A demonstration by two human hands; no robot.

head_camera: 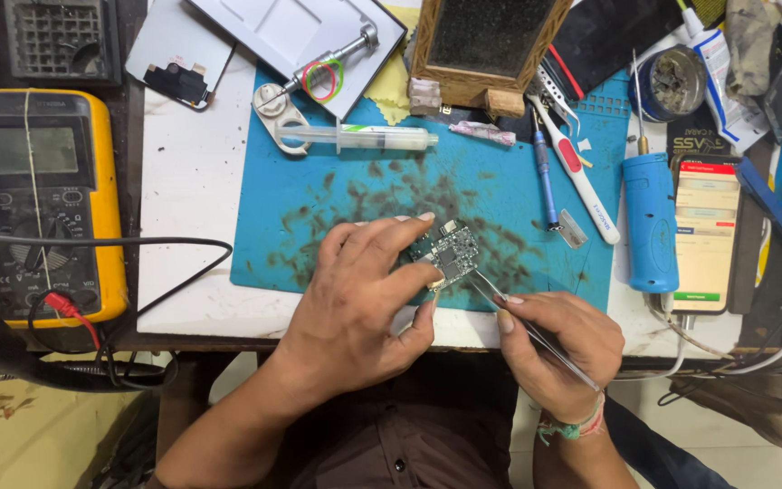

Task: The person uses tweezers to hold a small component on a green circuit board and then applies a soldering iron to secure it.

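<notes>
My left hand grips a small green circuit board with silver chips, holding it down on a blue work mat stained with dark smudges. Thumb and fingers pinch the board's left edge. My right hand holds thin metal tweezers like a pen. Their tips reach the board's lower right corner, close to my left thumb.
A yellow multimeter with red and black leads lies at left. On the mat's far side lie a clear syringe, a blue pen tool and a white tool. A blue cylinder tool and a lit phone lie at right.
</notes>
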